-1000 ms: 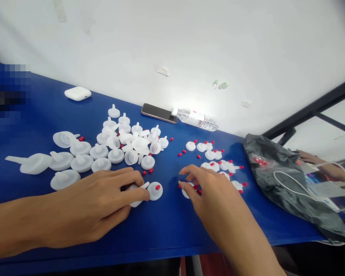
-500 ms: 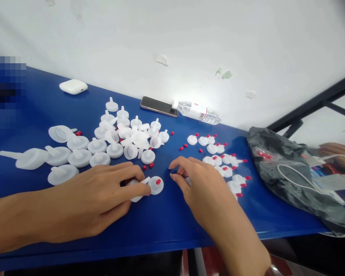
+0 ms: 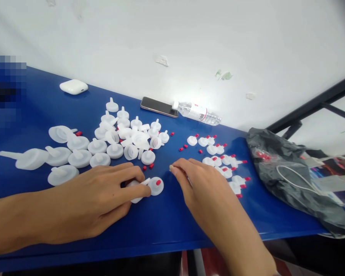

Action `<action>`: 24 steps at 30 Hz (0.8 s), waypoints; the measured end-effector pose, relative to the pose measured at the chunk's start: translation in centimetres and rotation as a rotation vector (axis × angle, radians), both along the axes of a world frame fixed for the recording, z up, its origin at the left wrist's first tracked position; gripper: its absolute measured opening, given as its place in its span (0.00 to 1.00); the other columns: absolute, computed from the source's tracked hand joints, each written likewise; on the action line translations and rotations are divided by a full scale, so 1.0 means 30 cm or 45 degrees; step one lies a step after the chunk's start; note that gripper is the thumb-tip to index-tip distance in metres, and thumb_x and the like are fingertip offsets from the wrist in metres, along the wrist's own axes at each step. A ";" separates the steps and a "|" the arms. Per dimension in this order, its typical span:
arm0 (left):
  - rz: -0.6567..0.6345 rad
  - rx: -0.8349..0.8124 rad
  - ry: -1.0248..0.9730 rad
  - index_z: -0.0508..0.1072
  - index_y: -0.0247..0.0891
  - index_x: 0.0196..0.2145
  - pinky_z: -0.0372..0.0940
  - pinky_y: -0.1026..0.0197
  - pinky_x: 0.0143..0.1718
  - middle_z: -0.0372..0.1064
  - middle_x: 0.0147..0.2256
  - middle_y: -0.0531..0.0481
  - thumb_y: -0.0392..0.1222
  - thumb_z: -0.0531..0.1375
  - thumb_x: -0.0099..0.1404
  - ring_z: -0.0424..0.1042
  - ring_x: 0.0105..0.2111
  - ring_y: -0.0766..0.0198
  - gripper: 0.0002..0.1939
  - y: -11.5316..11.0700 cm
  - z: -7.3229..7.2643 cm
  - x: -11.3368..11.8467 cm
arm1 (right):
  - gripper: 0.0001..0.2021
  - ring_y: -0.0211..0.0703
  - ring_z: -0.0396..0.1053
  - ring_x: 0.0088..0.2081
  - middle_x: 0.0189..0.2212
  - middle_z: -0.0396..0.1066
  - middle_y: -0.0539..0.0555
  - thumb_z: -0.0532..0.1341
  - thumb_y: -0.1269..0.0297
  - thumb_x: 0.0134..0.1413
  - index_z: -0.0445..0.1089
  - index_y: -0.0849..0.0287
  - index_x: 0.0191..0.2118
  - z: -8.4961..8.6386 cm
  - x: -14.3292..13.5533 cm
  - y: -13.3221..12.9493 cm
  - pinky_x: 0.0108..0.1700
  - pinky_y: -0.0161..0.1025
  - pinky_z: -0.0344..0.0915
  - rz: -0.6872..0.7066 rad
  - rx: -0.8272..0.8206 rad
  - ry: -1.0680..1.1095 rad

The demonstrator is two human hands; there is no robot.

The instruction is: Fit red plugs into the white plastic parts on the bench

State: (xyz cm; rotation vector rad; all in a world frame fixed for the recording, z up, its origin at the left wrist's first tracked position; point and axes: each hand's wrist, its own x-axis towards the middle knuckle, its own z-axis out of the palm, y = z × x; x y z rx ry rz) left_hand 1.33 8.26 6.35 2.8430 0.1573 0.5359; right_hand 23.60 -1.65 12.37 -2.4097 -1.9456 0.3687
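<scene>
Under the fingers of my left hand (image 3: 109,195) is a white spouted cap (image 3: 136,189), its pointed spout leaning right. The hand is closed around it, partly covering it. Touching its spout end is another white spouted cap with a red tip (image 3: 157,186), resting on the table. My right hand (image 3: 201,184) is a little further right, thumb and forefinger pinched together; whatever may be between them is hidden. Loose red tips (image 3: 151,166) lie just beyond my left fingertips. White spouted caps without tips (image 3: 115,150) are heaped behind my left hand.
Several red-tipped white caps (image 3: 209,161) spread out on the right of the blue table (image 3: 172,226). A phone (image 3: 158,106) and a water bottle (image 3: 197,112) lie along the wall. A white earbud case (image 3: 74,87) is back left, a dark plastic bag (image 3: 278,180) far right.
My right thumb and forefinger have closed from a small gap into a pinch. The left hand and its cap have stayed in place.
</scene>
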 end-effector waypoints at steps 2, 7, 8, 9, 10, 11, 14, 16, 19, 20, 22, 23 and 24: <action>0.001 -0.003 0.005 0.73 0.45 0.59 0.66 0.60 0.39 0.74 0.47 0.49 0.27 0.48 0.75 0.77 0.39 0.61 0.24 0.001 0.000 0.000 | 0.12 0.53 0.80 0.44 0.41 0.81 0.51 0.55 0.64 0.81 0.77 0.51 0.46 0.003 -0.009 -0.013 0.45 0.48 0.65 0.039 0.071 0.066; 0.003 -0.033 0.007 0.73 0.45 0.57 0.66 0.60 0.38 0.74 0.46 0.50 0.27 0.49 0.74 0.76 0.38 0.61 0.23 0.004 0.000 0.000 | 0.10 0.56 0.79 0.49 0.45 0.81 0.50 0.65 0.50 0.74 0.77 0.48 0.51 -0.015 -0.024 -0.046 0.50 0.52 0.67 0.067 0.142 0.201; 0.000 -0.036 0.008 0.73 0.45 0.57 0.66 0.60 0.38 0.73 0.46 0.50 0.27 0.49 0.74 0.76 0.38 0.61 0.23 0.004 0.000 0.000 | 0.11 0.56 0.79 0.50 0.46 0.80 0.50 0.66 0.50 0.73 0.77 0.48 0.52 -0.020 -0.025 -0.048 0.51 0.52 0.68 0.069 0.142 0.214; -0.003 -0.039 0.011 0.73 0.45 0.56 0.66 0.60 0.38 0.73 0.46 0.50 0.27 0.49 0.74 0.76 0.38 0.61 0.23 0.004 0.001 0.000 | 0.11 0.56 0.78 0.50 0.46 0.80 0.50 0.66 0.50 0.73 0.77 0.48 0.52 -0.024 -0.025 -0.049 0.51 0.52 0.68 0.071 0.144 0.226; -0.005 -0.041 0.013 0.74 0.45 0.56 0.66 0.60 0.38 0.73 0.46 0.50 0.27 0.49 0.74 0.76 0.38 0.61 0.23 0.005 0.002 0.001 | 0.10 0.55 0.78 0.50 0.46 0.80 0.50 0.66 0.51 0.74 0.77 0.48 0.52 -0.026 -0.024 -0.048 0.51 0.52 0.68 0.075 0.141 0.232; -0.004 -0.040 0.013 0.74 0.46 0.56 0.66 0.60 0.38 0.73 0.46 0.50 0.27 0.49 0.74 0.76 0.38 0.61 0.23 0.004 0.002 0.001 | 0.09 0.54 0.78 0.50 0.45 0.80 0.50 0.66 0.53 0.74 0.77 0.48 0.52 -0.027 -0.022 -0.047 0.51 0.52 0.68 0.080 0.136 0.231; -0.001 -0.027 0.012 0.73 0.46 0.57 0.66 0.60 0.38 0.73 0.46 0.50 0.27 0.48 0.74 0.76 0.38 0.61 0.23 0.003 0.002 0.001 | 0.07 0.53 0.78 0.48 0.45 0.79 0.50 0.67 0.58 0.73 0.78 0.49 0.52 -0.026 -0.016 -0.043 0.50 0.51 0.69 0.085 0.120 0.211; 0.002 -0.018 0.012 0.73 0.46 0.57 0.66 0.61 0.39 0.73 0.47 0.50 0.28 0.48 0.75 0.77 0.39 0.62 0.23 0.001 -0.001 -0.001 | 0.08 0.52 0.78 0.47 0.46 0.78 0.49 0.69 0.60 0.71 0.78 0.48 0.52 -0.024 -0.015 -0.044 0.49 0.50 0.69 0.088 0.117 0.210; 0.000 -0.024 0.025 0.72 0.46 0.59 0.66 0.61 0.39 0.73 0.47 0.51 0.28 0.48 0.75 0.77 0.40 0.62 0.23 0.001 -0.004 -0.006 | 0.12 0.53 0.78 0.48 0.46 0.78 0.49 0.72 0.63 0.67 0.77 0.48 0.53 -0.025 -0.018 -0.045 0.49 0.50 0.69 0.093 0.085 0.213; 0.000 -0.027 0.027 0.73 0.47 0.58 0.66 0.61 0.40 0.73 0.47 0.51 0.28 0.48 0.75 0.77 0.40 0.62 0.23 0.001 -0.004 -0.006 | 0.13 0.53 0.78 0.48 0.46 0.78 0.49 0.72 0.64 0.66 0.77 0.48 0.54 -0.026 -0.019 -0.044 0.48 0.50 0.69 0.097 0.074 0.210; 0.004 -0.033 0.024 0.73 0.47 0.57 0.66 0.61 0.39 0.73 0.47 0.51 0.27 0.48 0.75 0.77 0.40 0.62 0.23 0.002 -0.002 -0.005 | 0.13 0.53 0.77 0.49 0.46 0.78 0.49 0.71 0.66 0.67 0.77 0.48 0.54 -0.028 -0.021 -0.040 0.48 0.49 0.69 0.109 0.064 0.202; 0.007 -0.035 0.020 0.74 0.47 0.56 0.66 0.61 0.39 0.73 0.47 0.51 0.27 0.48 0.75 0.76 0.40 0.62 0.23 0.002 0.000 -0.004 | 0.12 0.53 0.77 0.49 0.45 0.78 0.49 0.70 0.67 0.68 0.77 0.48 0.55 -0.027 -0.022 -0.038 0.48 0.50 0.69 0.116 0.057 0.198; 0.010 -0.038 0.014 0.74 0.47 0.55 0.66 0.61 0.38 0.73 0.47 0.51 0.27 0.48 0.75 0.76 0.39 0.62 0.23 0.002 0.001 -0.003 | 0.12 0.54 0.77 0.50 0.45 0.78 0.50 0.69 0.67 0.70 0.77 0.49 0.55 -0.026 -0.024 -0.035 0.49 0.50 0.69 0.120 0.047 0.193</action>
